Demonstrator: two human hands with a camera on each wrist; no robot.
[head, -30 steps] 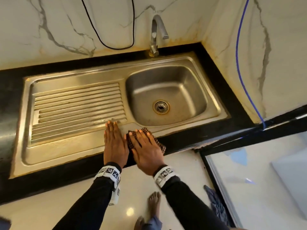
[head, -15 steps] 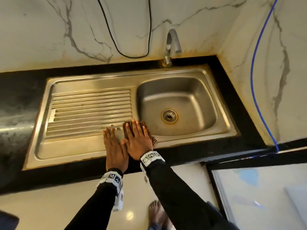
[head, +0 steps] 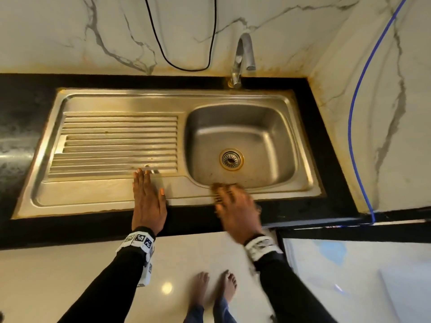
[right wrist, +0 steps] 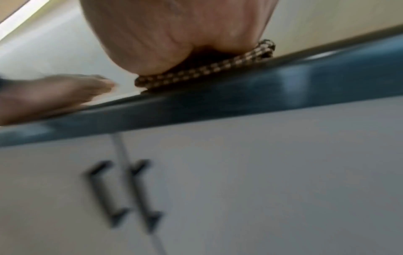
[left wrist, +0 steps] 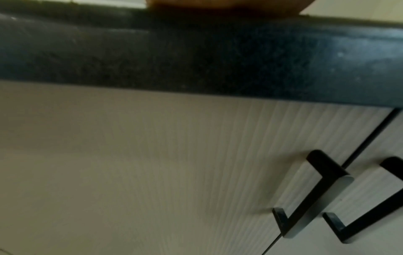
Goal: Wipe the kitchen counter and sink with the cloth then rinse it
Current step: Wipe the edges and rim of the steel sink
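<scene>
A steel sink [head: 303, 145] with a ribbed drainboard [head: 116, 145] is set into a black counter [head: 191, 220]. My right hand [head: 233, 206] lies flat and blurred on a brown checked cloth [head: 219, 186], pressing it onto the sink's front rim below the basin. In the right wrist view the folded cloth [right wrist: 202, 72] sits squeezed under the palm [right wrist: 174, 34] at the counter edge. My left hand [head: 148, 194] rests flat, fingers straight, on the front rim next to the drainboard. The tap [head: 242, 57] stands at the back and no water runs.
Marble walls close in the back and right. A black cable [head: 163, 52] hangs on the back wall, a blue cable [head: 352, 136] on the right one. Below the counter are pale cupboard doors with black handles [left wrist: 314, 195]. My bare feet [head: 214, 290] stand on the tiled floor.
My right hand has slid the cloth to the right along the sink's front rim, away from the left hand. The left hand stays where it was.
</scene>
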